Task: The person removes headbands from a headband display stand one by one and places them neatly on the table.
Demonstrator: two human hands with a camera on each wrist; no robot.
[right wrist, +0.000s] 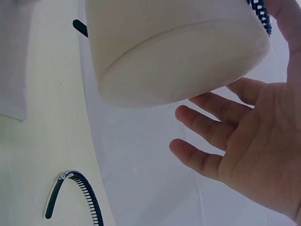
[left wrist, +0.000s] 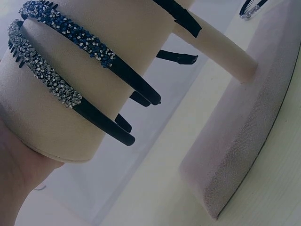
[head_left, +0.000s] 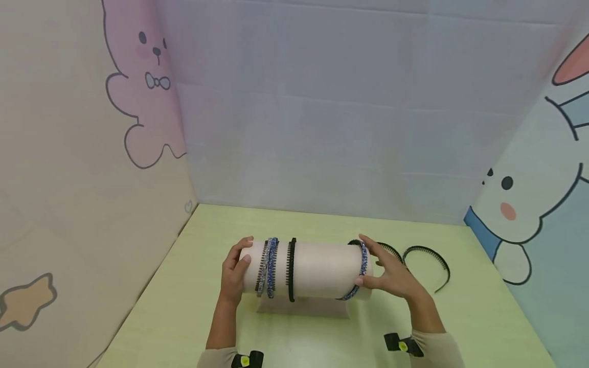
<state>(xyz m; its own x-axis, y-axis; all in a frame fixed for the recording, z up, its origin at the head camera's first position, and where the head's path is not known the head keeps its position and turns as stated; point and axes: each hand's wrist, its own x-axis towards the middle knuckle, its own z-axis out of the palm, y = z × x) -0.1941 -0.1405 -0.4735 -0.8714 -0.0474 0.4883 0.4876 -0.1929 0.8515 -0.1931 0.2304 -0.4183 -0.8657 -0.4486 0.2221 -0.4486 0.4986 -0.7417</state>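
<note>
A pale headband display stand (head_left: 322, 266) lies crosswise on the table, its padded cylinder raised on a base. My left hand (head_left: 234, 271) grips the cylinder's left end, thumb in front and fingers over the top. Near that hand sit a silver-beaded headband (left wrist: 44, 66), a blue-and-silver beaded headband (left wrist: 75, 35) and a black headband (head_left: 291, 271). At the right end, my right hand (head_left: 391, 268) holds a blue glittery headband (head_left: 363, 260) around the cylinder, thumb at its front and a finger at its top. Its other fingers (right wrist: 202, 132) are spread beside the cylinder's end face.
Two toothed headbands lie on the pale green table (head_left: 460, 327) to the right; the farther right one (head_left: 428, 249) is in fuller view. The stand's base (left wrist: 235, 150) rests under the cylinder. White cloth (head_left: 299, 128) and cartoon-printed walls enclose the back and sides.
</note>
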